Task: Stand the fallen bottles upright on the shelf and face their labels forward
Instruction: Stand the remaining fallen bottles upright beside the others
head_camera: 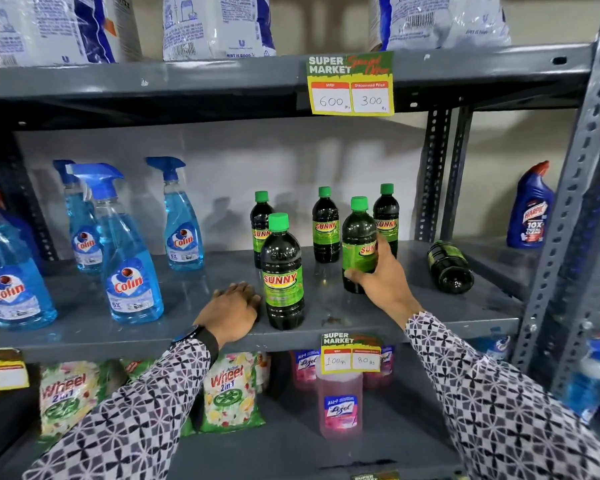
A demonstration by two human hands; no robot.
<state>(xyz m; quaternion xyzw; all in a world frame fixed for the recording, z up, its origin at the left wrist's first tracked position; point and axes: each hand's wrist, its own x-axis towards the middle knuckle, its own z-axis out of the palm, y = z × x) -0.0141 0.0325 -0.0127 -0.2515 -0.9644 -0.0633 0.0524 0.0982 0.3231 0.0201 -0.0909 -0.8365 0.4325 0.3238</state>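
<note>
on shelf: right hand grips upright bottle, label partly hidden by fingers; left hand flat, open; fallen bottle, cap unseen.

Glossy dark plastic bottles stand on a smooth, matt grey painted-metal shelf.

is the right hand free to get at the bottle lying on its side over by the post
Probably not yet: the right hand grips an upright Sunny bottle. The shelf towards the fallen bottle looks bare.
</note>
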